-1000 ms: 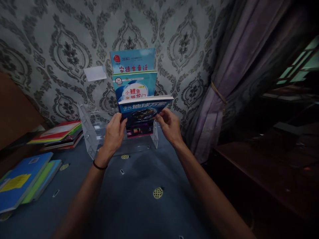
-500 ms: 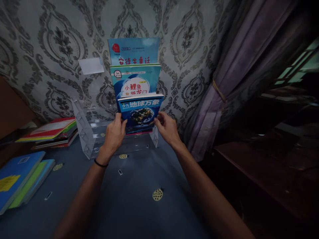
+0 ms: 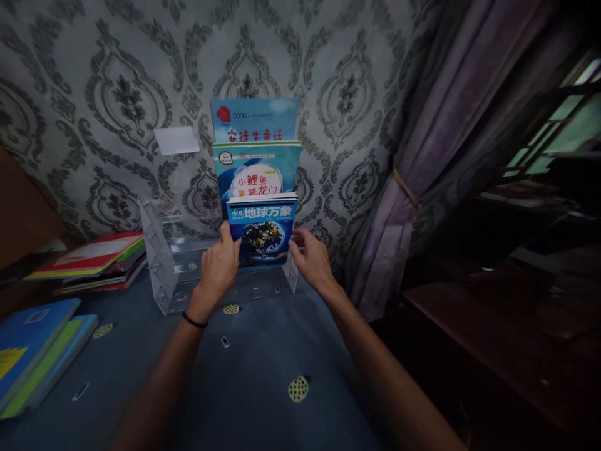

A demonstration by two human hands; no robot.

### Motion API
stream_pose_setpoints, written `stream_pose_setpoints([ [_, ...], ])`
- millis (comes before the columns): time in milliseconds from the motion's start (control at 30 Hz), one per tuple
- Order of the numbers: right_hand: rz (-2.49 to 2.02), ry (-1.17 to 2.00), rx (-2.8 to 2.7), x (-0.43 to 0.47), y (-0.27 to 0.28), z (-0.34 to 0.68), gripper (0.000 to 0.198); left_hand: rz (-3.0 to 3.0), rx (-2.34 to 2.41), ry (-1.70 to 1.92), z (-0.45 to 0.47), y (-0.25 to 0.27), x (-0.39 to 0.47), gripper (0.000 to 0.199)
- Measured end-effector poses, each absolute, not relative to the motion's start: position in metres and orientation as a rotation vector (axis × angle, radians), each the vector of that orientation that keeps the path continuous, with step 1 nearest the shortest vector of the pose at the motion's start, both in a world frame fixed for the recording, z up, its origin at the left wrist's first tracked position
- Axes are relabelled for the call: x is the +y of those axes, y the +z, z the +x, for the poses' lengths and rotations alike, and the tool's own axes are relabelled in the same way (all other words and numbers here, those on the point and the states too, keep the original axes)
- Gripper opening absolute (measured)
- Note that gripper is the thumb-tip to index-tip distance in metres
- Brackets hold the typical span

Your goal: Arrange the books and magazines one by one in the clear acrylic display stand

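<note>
A blue book with a globe on its cover [image 3: 261, 241] stands nearly upright in the front part of a clear stepped rack [image 3: 157, 263]. My left hand [image 3: 220, 263] grips its left edge, thumb at the front. On the opposite edge, my right hand [image 3: 310, 258] is closed with thumb and fingertips at the cover's side. Behind it rises a teal book with a white oval [image 3: 257, 178], and a light-blue book with red lettering [image 3: 256, 122] is farthest back. The globe book hides the lower parts of both.
Left of the rack lies a stack of books with a red one on top [image 3: 94, 254]. Nearer, blue and green books [image 3: 40, 341] overlap on the dark-blue tablecloth [image 3: 244, 388]. Patterned wallpaper is behind; a tied purple curtain [image 3: 392, 250] hangs at the right.
The globe book has moved back, farther from me, and its right side has swung away so it faces me squarely. Both hands stay at its edges. My view has tilted up slightly.
</note>
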State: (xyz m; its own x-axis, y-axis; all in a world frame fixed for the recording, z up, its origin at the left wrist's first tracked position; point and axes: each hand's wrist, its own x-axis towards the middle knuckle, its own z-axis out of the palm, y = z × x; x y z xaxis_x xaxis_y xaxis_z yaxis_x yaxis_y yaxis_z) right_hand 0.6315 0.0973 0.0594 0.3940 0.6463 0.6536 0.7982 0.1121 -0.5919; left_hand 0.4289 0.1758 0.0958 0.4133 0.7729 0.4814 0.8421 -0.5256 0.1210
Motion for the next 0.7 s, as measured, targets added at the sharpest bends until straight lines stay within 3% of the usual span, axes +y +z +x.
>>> stream_pose_setpoints([
  [133, -1.567, -0.227, -1.262, 0.101, 0.054, 0.633, 0.039, -2.518, -1.432, -0.763, 0.430, 0.096, 0.175, 0.038],
  [700, -1.509, -0.317, -1.333, 0.108, 0.047, 0.632, 0.037, -2.573, -1.495, -0.675, 0.436, 0.102, 0.161, 0.022],
])
